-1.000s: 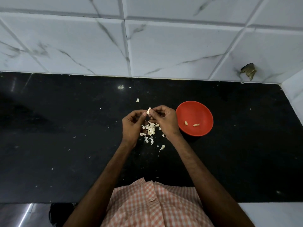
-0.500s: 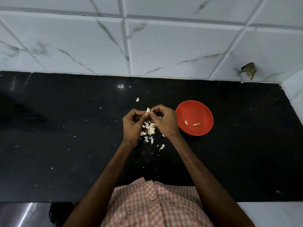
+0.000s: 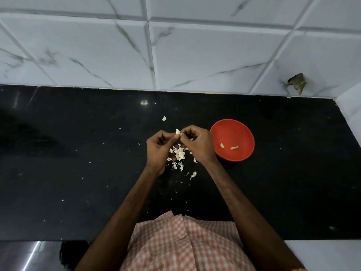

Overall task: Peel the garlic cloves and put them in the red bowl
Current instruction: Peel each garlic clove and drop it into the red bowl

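Note:
A small white garlic clove (image 3: 177,131) is pinched between the fingertips of my left hand (image 3: 159,151) and my right hand (image 3: 197,144), just above the black counter. Both hands have their fingers curled around it. Under the hands lies a heap of white garlic skins and cloves (image 3: 179,155). The red bowl (image 3: 237,130) stands right of my right hand, close to it, with two peeled cloves (image 3: 228,146) inside.
The black counter (image 3: 78,173) runs to a white marble-tiled wall (image 3: 195,55) at the back and a wall at the far right. A stray garlic piece (image 3: 163,118) lies behind the hands, another (image 3: 193,174) in front. Small white flecks are scattered about.
The hands stay together on the clove with only slight finger shifts. The bowl and the heap have not moved.

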The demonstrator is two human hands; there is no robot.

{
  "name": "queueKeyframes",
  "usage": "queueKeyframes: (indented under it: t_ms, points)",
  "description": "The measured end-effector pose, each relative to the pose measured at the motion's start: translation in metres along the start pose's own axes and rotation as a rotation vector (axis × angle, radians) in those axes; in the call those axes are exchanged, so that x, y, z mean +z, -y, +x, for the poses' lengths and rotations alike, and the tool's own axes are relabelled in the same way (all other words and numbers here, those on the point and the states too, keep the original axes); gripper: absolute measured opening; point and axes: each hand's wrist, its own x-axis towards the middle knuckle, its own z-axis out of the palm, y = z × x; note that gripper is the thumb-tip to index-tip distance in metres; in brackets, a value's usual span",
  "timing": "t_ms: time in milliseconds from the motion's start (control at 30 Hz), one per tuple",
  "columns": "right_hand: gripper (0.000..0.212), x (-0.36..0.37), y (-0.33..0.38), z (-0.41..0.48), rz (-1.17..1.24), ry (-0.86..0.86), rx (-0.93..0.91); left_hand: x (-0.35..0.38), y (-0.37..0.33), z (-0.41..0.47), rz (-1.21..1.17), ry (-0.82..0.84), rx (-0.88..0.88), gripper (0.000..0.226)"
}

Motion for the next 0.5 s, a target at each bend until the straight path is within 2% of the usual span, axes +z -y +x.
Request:
queueKeyframes:
  t_ms: [267, 500]
  points:
    - [0.002, 0.0009, 0.0036, 0.0006, -0.013, -0.009, 0.001, -0.0004, -0.0002, 0.0006, -0.007, 0.007, 0.002, 0.003]
    - [0.006, -0.0020, 0.0035, -0.0010, 0.028, 0.058, 0.009, -0.0023, 0.0019, 0.0005, 0.078, -0.032, 0.060, 0.006]
